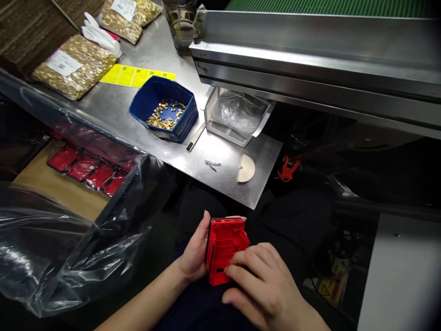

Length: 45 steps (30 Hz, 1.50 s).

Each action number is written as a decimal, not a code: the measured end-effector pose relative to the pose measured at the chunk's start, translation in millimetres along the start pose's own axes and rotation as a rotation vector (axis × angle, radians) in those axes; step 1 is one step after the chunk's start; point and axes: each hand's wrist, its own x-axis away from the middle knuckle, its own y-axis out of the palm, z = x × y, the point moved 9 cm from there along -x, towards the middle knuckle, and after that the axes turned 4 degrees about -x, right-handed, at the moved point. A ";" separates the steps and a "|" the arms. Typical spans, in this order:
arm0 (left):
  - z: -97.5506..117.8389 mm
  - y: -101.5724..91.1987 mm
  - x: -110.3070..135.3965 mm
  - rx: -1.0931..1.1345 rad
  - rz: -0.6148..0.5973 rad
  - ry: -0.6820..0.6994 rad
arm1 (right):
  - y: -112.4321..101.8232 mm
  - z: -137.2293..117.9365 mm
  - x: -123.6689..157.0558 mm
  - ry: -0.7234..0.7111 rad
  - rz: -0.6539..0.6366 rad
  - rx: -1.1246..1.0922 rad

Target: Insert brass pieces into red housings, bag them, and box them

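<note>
Holds red housing near, abt mid-scene, hollow side up, w/ L hand clamped round its left side; touches its near right part w/ fingertips of R hand, thumb well apart from fingers; can't tell what lies under them

Has metal table farther off, bearing blue bin w/ loose gold pcs, grey tray just right, & cream disc nearer; shows bags of gold pcs far left, plus red parts in film-lined box at left
</note>
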 end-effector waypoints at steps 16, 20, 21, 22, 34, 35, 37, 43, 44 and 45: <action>69.4 -31.5 18.2 -0.656 0.322 0.374 | 56.5 95.5 14.8 0.929 0.369 -1.569; 68.7 -19.6 19.4 -0.666 0.268 0.390 | 74.1 104.2 23.2 1.064 0.506 -1.795; 68.4 -17.4 19.7 -0.634 0.255 0.395 | 76.9 105.4 24.9 1.081 0.513 -1.807; 67.9 -16.2 19.7 -0.592 0.244 0.396 | 78.6 106.6 26.1 1.089 0.514 -1.809; 25.9 -29.8 18.1 -0.383 0.007 -0.029 | 68.6 93.0 -17.5 0.806 -0.211 -1.056; 23.4 -30.4 21.0 -0.359 0.004 -0.041 | 57.2 100.9 -24.2 0.767 -0.194 -0.816; 20.5 -29.5 26.3 -0.291 -0.003 -0.028 | 25.1 124.0 -39.8 0.734 -0.064 -0.315; 20.4 -44.7 31.6 -0.162 0.182 0.166 | -25.5 197.4 -90.8 0.928 0.195 0.419; 20.9 -50.5 31.7 -0.152 0.236 0.206 | -24.2 206.6 -98.8 0.944 0.190 0.406; 20.6 -55.8 31.4 -0.146 0.278 0.236 | -23.1 213.7 -105.1 0.950 0.186 0.376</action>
